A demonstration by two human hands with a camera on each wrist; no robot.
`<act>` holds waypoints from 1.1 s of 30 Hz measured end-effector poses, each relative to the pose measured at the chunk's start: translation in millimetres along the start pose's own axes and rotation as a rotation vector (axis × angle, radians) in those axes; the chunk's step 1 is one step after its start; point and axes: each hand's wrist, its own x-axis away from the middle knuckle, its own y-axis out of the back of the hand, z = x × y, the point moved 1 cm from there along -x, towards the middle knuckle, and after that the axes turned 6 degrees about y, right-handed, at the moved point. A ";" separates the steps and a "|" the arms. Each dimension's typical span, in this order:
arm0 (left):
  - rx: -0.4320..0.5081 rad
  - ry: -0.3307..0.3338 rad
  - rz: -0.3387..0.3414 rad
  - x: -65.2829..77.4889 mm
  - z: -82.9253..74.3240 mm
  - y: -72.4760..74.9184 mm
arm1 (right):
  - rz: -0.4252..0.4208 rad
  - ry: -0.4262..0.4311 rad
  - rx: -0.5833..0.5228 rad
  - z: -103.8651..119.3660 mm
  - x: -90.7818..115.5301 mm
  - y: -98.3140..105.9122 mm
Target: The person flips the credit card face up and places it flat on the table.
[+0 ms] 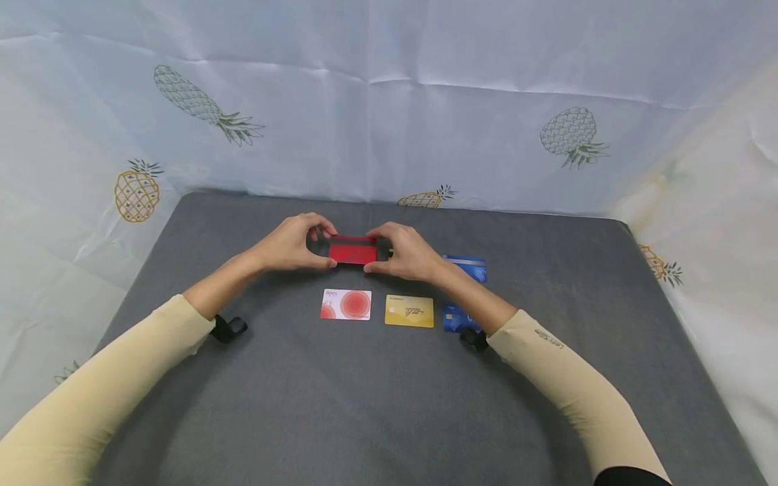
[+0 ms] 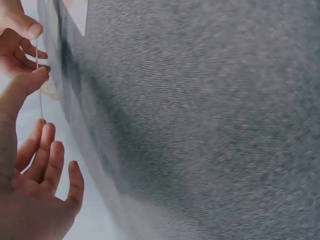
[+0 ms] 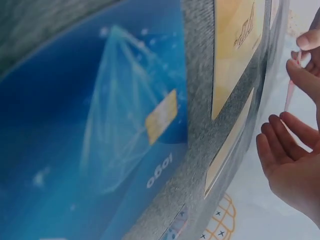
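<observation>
A red card with a dark stripe along its upper part is held up off the table between both hands. My left hand pinches its left end between thumb and fingers. The right hand pinches the other end the same way. In the left wrist view the card appears edge-on as a thin line, with the left hand below. Nearest below the hands lie a white card with red circles and a yellow card. A bit of yellow shows behind the right hand.
Two blue cards lie at the right, partly hidden by the right forearm: an upper blue card and a lower blue card. Grey cloth covers the table. A pineapple-print curtain hangs behind its far edge.
</observation>
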 end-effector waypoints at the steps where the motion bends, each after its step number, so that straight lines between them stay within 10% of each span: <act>1: 0.002 0.001 -0.001 -0.2 -0.7 0.7 | 0.001 0.001 0.001 0.6 -0.6 -0.2; 33: 0.109 -0.041 -0.093 3.9 -1.3 0.5 | -0.032 -0.017 -0.048 3.6 -0.6 1.0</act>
